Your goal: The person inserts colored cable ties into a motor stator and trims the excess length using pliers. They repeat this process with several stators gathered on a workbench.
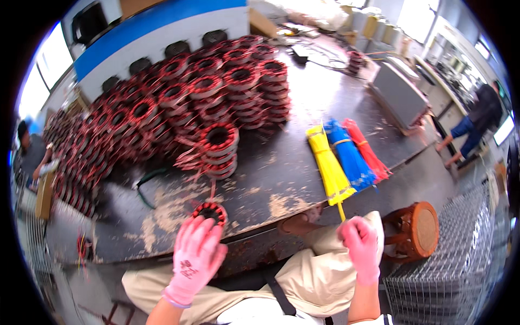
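My left hand [194,257], in a pink glove, grips a wound motor stator [216,210] at the table's front edge. Its fingers lie over the near side of the red-and-black ring and hide part of it. My right hand [362,246], gloved in pink too, is closed above my right thigh. A thin yellow tube [341,211] runs from that hand up to the end of a yellow tube bundle [329,162]. Beside this bundle lie a blue bundle [351,154] and a red bundle [367,149]. A short stack of stators [219,143] stands beyond my left hand.
Many stacked stators [173,95] cover the table's back left. Dark-handled pliers [143,189] lie left of the short stack. A grey box [401,95] stands at the right. A wooden stool [417,230] and wire cage [441,265] are beside me. Other people [479,111] are farther off.
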A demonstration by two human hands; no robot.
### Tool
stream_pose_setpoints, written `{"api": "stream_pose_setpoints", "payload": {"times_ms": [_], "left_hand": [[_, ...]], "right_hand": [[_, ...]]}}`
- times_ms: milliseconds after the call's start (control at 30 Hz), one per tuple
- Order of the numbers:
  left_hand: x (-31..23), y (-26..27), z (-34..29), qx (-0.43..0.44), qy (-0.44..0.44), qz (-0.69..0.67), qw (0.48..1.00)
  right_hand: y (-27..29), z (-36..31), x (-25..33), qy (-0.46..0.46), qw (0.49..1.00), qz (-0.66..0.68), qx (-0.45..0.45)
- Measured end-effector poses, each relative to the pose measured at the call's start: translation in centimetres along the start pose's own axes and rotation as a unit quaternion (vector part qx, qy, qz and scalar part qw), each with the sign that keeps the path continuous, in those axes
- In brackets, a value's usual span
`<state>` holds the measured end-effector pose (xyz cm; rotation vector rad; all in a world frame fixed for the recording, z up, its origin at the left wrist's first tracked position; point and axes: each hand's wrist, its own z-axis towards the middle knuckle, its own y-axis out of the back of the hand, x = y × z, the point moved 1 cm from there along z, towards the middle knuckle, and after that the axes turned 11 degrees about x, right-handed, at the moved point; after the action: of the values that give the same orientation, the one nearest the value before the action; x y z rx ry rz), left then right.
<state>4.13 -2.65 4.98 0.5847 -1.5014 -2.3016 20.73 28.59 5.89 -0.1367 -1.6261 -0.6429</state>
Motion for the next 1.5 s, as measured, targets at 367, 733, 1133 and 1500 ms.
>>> {"api": "stream_pose_setpoints", "payload": {"times_ms": [367,733,1133,1500], "left_hand": [[-1.2,2.8,-1.6,-0.013,-0.130,0.047,0.990],[3.3,-4.2,1.2,-0.038,0.115,-0.136,0.983],[4.7,-4.6,-1.0,-0.039,0.121,-0.121,0.984],[5.1,-4.9,1.2,-0.022,0.126,-0.356,0.926]], "right_hand": [[-11.4,1.8,6.1,0.346,0.856,-0.225,0.312],[-21.0,14.2,1.0,0.400,0.767,-0.450,0.222],[-19.4,3.4,-1.3,0.175,0.902,-0.304,0.252],[-22.0,10.6,-0.1,-0.006,0.922,-0.001,0.387]]}}
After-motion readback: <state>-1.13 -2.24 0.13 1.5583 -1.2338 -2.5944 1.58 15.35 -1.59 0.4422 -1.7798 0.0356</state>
